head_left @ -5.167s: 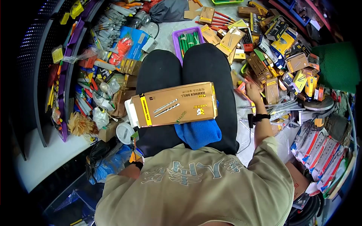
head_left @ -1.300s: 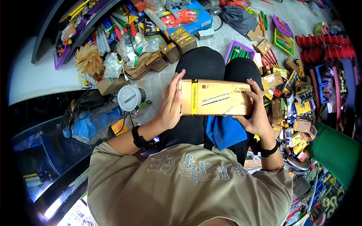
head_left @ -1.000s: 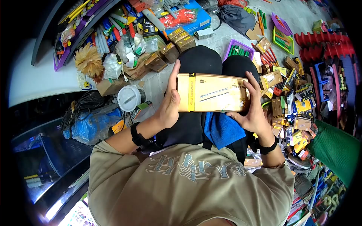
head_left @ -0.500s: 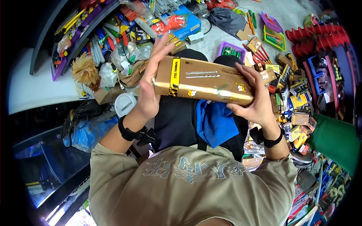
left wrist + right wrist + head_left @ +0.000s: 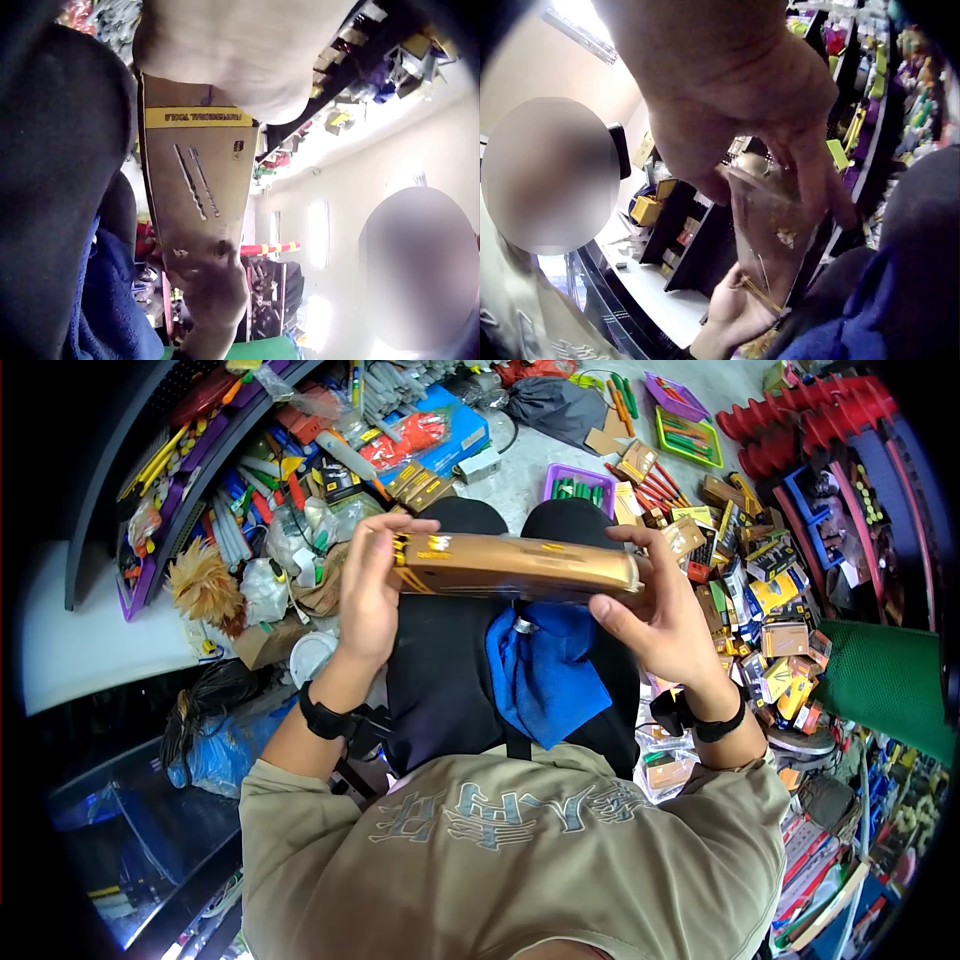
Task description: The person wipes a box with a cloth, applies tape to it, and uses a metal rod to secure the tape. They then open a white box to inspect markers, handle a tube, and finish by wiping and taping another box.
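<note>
A long brown cardboard drill bit box (image 5: 515, 568) is held level above the lap, its narrow side turned up to the head camera. My left hand (image 5: 368, 595) grips its left end, fingertips bent over the far edge. At the other end, my right hand (image 5: 668, 615) holds the box between thumb and fingers. The left wrist view shows the box's broad face (image 5: 195, 172) with two printed drill bits and a yellow band. From the right wrist, the right hand (image 5: 742, 112) covers the near end. A blue cloth (image 5: 555, 675) lies on the lap below.
Many small boxes (image 5: 780, 595) are heaped on the floor at right, beside a green mesh roll (image 5: 885, 685). A purple basket (image 5: 580, 472) with green items stands past the knees. Bagged tools (image 5: 300, 530) and a white-lidded tub (image 5: 312, 655) are at left.
Earlier the box lay on the lap while the right hand reached right. Both hands then held it printed face up; now they have tipped it onto its narrow side and shifted it left.
</note>
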{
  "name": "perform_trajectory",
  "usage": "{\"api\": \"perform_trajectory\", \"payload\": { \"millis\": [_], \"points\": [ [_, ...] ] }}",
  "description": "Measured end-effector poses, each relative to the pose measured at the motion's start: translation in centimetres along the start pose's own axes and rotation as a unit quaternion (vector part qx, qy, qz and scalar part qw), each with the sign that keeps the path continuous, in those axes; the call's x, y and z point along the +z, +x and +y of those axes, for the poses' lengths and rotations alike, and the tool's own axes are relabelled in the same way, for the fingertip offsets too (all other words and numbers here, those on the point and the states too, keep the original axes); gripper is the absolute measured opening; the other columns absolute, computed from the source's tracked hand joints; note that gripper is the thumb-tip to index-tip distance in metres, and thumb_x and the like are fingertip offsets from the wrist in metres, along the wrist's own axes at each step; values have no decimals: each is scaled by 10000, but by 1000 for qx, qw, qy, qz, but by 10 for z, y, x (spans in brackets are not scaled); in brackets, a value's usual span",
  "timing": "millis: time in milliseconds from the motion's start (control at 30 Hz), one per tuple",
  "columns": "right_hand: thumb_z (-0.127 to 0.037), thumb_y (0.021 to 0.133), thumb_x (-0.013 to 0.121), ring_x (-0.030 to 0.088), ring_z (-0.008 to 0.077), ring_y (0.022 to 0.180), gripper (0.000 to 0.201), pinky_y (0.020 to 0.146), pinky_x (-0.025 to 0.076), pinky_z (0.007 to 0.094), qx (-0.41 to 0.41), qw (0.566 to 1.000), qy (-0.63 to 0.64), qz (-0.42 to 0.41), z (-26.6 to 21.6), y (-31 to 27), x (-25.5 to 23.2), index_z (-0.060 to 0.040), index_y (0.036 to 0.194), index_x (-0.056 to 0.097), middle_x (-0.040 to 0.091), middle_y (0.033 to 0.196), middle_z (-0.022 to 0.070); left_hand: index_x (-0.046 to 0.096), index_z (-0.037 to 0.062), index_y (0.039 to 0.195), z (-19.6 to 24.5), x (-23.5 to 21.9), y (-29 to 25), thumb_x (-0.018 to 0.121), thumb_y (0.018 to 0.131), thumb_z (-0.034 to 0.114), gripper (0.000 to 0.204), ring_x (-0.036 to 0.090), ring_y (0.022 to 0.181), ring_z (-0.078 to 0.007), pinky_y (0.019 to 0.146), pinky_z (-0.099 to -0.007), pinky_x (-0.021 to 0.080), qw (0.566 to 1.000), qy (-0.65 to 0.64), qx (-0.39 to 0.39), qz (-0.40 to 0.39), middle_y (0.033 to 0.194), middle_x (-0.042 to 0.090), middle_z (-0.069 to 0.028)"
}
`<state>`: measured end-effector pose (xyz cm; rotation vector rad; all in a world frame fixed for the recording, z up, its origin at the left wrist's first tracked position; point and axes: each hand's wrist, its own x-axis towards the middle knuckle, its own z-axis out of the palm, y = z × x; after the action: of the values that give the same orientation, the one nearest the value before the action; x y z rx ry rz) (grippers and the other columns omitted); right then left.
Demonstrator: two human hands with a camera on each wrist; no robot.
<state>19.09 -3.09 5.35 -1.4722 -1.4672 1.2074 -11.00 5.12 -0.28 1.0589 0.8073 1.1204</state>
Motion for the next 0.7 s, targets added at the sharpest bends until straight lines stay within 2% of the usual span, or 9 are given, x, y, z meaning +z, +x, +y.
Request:
{"api": "perform_trajectory", "payload": {
  "millis": [33,67,133,233,400,500,600,633,700],
  "points": [
    [-233,943,750,760,220,943,659,745,594,317,-21,998,52,-21,-4,-4,-2,-29,1443,373,719,1187,188,552,56,1247,1,-3,4,414,1115,300,309,637,1170,-230,1044,-380,483,997,-52,-50,37,1253,666,-181],
    [-216,974,712,760,196,883,534,702,593,307,-37,996,62,-50,-10,-7,-7,-17,1395,450,724,1179,175,571,58,1226,1,-7,7,414,1114,313,320,648,1160,-241,1037,-387,496,992,-81,-82,58,1231,676,-182],
    [-199,1006,668,755,181,801,398,656,589,311,-48,996,64,-43,-18,-12,-4,-13,1330,531,734,1154,140,580,54,1219,6,-13,7,398,1117,320,338,658,1150,-246,1030,-402,510,987,-107,-103,57,1222,681,-189],
    [-194,1028,637,745,161,748,324,610,581,316,-29,997,-1,-68,-24,-11,-1,-18,1292,571,742,1121,105,581,37,1253,9,-12,7,378,1122,337,385,658,1161,-251,1029,-411,518,990,-79,-116,32,1233,681,-206],
    [-198,1032,644,686,90,751,281,578,573,256,3,996,56,-68,-17,-2,-5,-30,1250,587,703,976,32,554,18,1338,18,-12,-2,330,1132,382,475,641,1199,-257,1048,-411,505,997,-20,-76,-21,1312,645,-227],
    [-211,1052,614,665,87,739,275,597,573,244,51,992,80,-82,-13,3,-16,-42,1266,589,696,973,27,517,17,1378,20,-15,-10,284,1117,512,607,579,1291,-254,1099,-419,457,992,42,-78,-87,1365,614,-187],
    [-325,1102,504,696,127,770,423,631,586,282,68,996,14,-58,1,7,-17,-38,1410,547,710,934,70,525,20,1363,18,-14,-19,295,1133,454,543,614,1227,-207,1068,-374,482,992,41,-111,-48,1304,637,-138],
    [-388,1115,444,707,150,774,498,647,593,304,68,996,1,-56,4,8,-14,-30,1452,519,716,929,93,506,21,1399,19,-13,-21,266,1120,527,626,609,1226,-202,1067,-360,476,989,30,-139,-37,1315,627,-134],
    [-461,1105,427,711,172,799,592,652,597,313,72,994,24,-80,22,10,-12,-28,1507,465,715,957,120,486,20,1425,27,-8,-28,240,1106,572,684,606,1234,-209,1068,-364,474,985,40,-165,-9,1322,624,-136]
  ]
}}
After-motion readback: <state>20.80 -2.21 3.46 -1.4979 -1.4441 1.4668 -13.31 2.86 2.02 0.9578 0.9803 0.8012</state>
